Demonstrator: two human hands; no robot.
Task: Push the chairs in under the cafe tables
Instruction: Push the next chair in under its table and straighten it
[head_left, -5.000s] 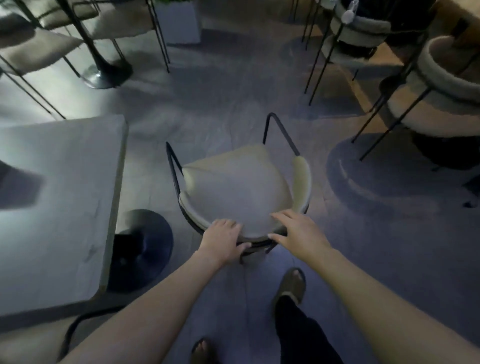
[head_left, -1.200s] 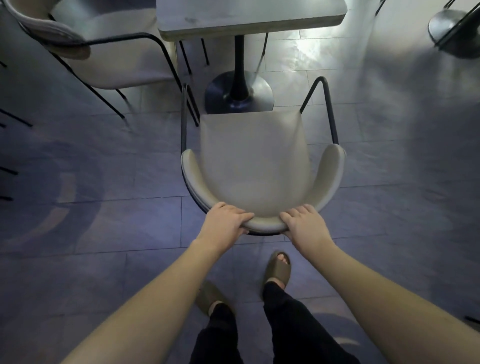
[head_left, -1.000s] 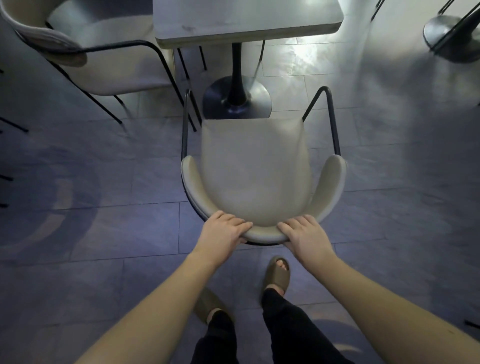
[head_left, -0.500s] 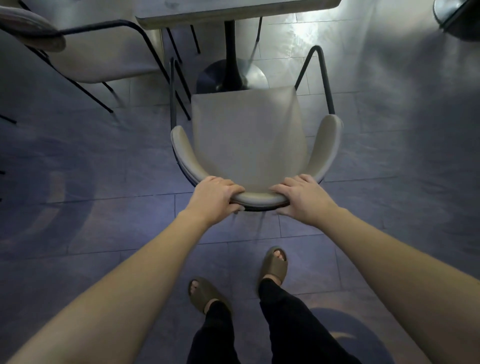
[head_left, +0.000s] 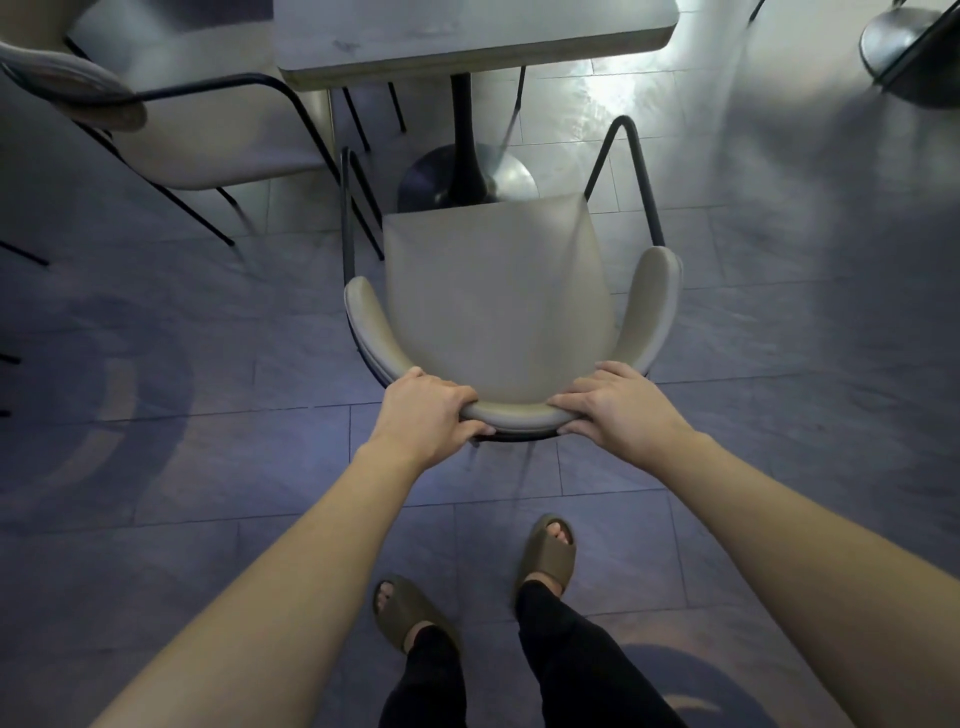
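I stand behind a beige chair (head_left: 493, 291) and I hold the top of its curved backrest with both hands. My left hand (head_left: 423, 413) is closed around the left part of the backrest rim, the fingers (head_left: 457, 395) curled over the top edge and the thumb under it. My right hand (head_left: 618, 410) grips the right part of the same rim, the fingers lying over the padded edge. The chair faces the cafe table (head_left: 467, 36), which is at the top of the view. The front edge of the seat is near the round dark base (head_left: 467, 176) of the table column and covers a part of it in my view, but the seat is not under the tabletop; most of it is in the open on the grey tiled floor (head_left: 208, 467). The two black arm frames of the chair point toward the table. A second chair (head_left: 208, 130) of the same kind stands to the left, just beside the table corner. Below I see my feet in brown slippers (head_left: 550, 551) and black trousers, the right foot more forward than the left.
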